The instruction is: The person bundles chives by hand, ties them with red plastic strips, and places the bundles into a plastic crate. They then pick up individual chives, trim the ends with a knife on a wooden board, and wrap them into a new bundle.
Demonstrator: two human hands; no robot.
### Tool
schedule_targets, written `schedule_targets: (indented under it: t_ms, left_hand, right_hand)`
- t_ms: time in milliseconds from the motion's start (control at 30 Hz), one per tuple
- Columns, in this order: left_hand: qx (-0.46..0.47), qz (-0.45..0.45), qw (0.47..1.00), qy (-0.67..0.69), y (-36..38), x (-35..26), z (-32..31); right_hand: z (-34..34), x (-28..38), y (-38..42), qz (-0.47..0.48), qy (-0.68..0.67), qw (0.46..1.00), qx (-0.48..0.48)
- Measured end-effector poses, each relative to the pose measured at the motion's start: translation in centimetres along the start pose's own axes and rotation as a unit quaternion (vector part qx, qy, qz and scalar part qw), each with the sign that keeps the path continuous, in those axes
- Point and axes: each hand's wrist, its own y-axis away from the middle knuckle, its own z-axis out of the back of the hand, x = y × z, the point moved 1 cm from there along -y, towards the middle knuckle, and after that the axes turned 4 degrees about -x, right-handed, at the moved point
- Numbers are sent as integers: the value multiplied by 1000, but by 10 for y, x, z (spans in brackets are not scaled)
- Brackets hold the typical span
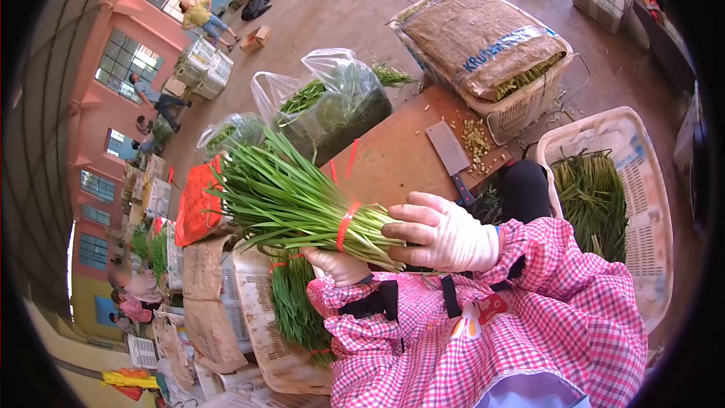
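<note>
A thick bunch of garlic chives (302,200), bound near its pale stem ends by a red band (347,227), lies across my hands with its leaves toward the upper left. My left hand (338,265), in a white glove, supports it from below, the fingers partly hidden under the bunch. Over the cut stem ends my gloved right hand (453,234) is closed, its fingers curled on the stalks. A cleaver (448,147) with a dark handle rests on the brown board (400,147), beside chopped stem bits (476,141).
At my right stands a white crate (659,249) of chives. More banded bunches (298,302) fill a crate at my left. Beyond the board are a clear plastic bag (340,106) of greens and a sack-covered basket (483,41). Several people are in the background.
</note>
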Motion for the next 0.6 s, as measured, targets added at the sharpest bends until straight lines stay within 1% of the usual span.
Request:
schedule_targets:
  t_ms: [67,100,133,167,200,233,267,300,333,367,400,467,500,533,600]
  left_hand:
    - [30,17,997,66,0,3,6]
    - [48,29,996,66,0,3,7]
    - [48,27,996,65,-1,4,12]
    - [51,39,993,94,-1,6,14]
    - [54,52,990,123,-1,8,16]
    - [83,73,977,184,-1,11,16]
    - [83,73,977,182,-1,13,20]
    - [108,84,972,193,-2,15,25]
    - [132,96,965,204,-2,17,28]
    - [95,95,973,189,0,19,27]
    - [94,97,973,188,-3,20,29]
    - [78,48,985,145,-10,21,33]
    - [95,39,989,111,-5,19,27]
    - [113,58,989,73,-12,22,52]
    - [138,64,987,53,-21,16,64]
  right_hand:
    - [-5,-4,0,21,-27,999,5]
    - [-5,-5,-1,23,-27,999,3]
    - [-5,-5,-3,9,-59,998,2]
    - [-5,-4,-3,-5,-92,996,1]
    - [-7,-4,-3,-6,-93,996,-1]
    - [-9,-2,-3,-49,-163,985,-32]
    - [-11,0,-2,-91,-231,967,-62]
    - [-10,3,-1,-96,-270,956,-64]
    - [-7,6,2,-98,-281,953,-61]
    - [-1,8,4,-108,-290,950,-50]
    - [5,9,8,-118,-299,946,-39]
    - [13,5,28,-140,-446,884,1]
    - [23,3,35,-157,-515,842,38]
    - [30,1,44,-162,-552,816,51]
    - [48,-3,64,-228,-625,731,149]
